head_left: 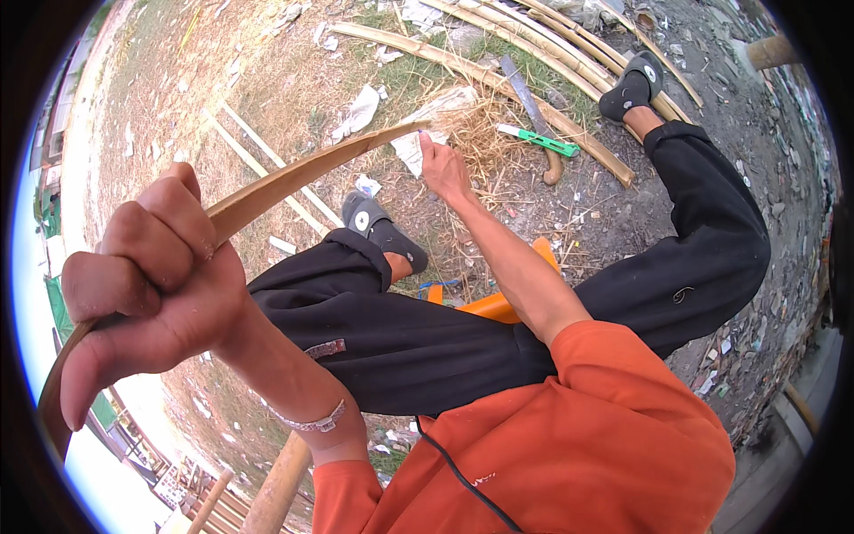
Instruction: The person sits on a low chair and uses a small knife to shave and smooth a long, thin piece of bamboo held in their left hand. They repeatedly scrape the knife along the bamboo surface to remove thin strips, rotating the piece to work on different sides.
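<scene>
A long, curved bamboo strip (307,171) stretches across the view from lower left to centre. My left hand (160,258), raised close to the camera, has its fingers wrapped round the strip, and the strip's near end runs on past the thumb. At the far end my right hand (445,171) is closed with the thumb up against the strip's tip; its fingertips are partly hidden. Beyond the right hand, a long flat blade (525,96) with a curved wooden handle (552,169) lies on the ground, crossed by a green and white tool (539,140).
Split bamboo poles (534,49) lie at the far right, and a single split length (463,67) runs in front of them. Straw shavings (476,129) are heaped near the blade. Two thin pale strips (267,165) rest on the grass. An orange seat (494,308) shows beneath me.
</scene>
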Available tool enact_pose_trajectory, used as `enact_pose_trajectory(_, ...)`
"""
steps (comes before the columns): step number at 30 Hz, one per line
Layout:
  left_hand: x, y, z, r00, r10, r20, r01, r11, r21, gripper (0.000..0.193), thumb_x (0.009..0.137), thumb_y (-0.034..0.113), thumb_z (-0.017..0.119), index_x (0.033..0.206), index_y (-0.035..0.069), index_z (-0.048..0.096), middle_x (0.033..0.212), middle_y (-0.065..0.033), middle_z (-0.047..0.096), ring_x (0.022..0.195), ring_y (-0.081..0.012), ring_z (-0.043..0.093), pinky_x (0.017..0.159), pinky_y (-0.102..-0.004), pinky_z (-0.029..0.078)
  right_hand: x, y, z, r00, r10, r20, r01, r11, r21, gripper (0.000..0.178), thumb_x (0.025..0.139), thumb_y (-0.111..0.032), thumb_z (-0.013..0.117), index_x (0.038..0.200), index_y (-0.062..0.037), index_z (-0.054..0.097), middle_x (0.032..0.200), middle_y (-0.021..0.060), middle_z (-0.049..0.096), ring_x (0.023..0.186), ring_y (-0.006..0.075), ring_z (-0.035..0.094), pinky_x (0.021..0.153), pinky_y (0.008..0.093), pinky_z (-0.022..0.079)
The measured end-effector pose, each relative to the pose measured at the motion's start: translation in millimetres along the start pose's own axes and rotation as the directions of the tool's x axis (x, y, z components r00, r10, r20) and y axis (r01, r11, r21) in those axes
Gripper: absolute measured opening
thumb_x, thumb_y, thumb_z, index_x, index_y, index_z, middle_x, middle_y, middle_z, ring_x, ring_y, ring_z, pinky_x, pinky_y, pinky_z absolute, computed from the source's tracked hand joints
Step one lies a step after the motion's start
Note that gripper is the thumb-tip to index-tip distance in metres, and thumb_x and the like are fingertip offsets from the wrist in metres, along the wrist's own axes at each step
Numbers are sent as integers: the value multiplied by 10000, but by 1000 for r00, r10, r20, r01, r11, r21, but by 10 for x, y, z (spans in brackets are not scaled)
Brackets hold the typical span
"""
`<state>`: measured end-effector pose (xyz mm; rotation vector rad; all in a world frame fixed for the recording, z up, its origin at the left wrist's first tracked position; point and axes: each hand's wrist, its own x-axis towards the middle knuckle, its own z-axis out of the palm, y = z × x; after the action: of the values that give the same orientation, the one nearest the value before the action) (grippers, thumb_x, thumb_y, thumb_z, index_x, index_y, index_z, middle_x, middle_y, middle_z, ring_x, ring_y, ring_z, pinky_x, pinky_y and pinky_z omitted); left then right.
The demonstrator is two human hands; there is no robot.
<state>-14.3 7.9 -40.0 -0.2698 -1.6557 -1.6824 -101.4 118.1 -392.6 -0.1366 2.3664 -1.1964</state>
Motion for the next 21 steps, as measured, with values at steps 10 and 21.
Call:
enact_pose_trajectory(10, 81, -48, -30, 927, 109, 360, -85, 993, -80, 653, 746, 791, 290, 639, 147, 313, 465, 29, 258, 363, -96, 230, 427, -275, 138, 204, 254, -73, 986, 163, 36, -158, 981, -111, 679, 921, -548, 303, 847, 14, 677, 843, 311, 621, 851, 454, 606, 800, 498, 459)
enact_pose_trajectory(21, 107, -46, -29, 939, 123, 321, -103, 992, -79, 655, 756, 789, 284, 644, 145, 328, 463, 33, 266, 355, -90, 226, 423, -268, 138, 138, 294, -15, 932, 347, 100, -322, 924, -204, 678, 928, -526, 281, 1089, 42, 613, 1142, 300, 563, 1091, 421, 542, 940, 476, 418)
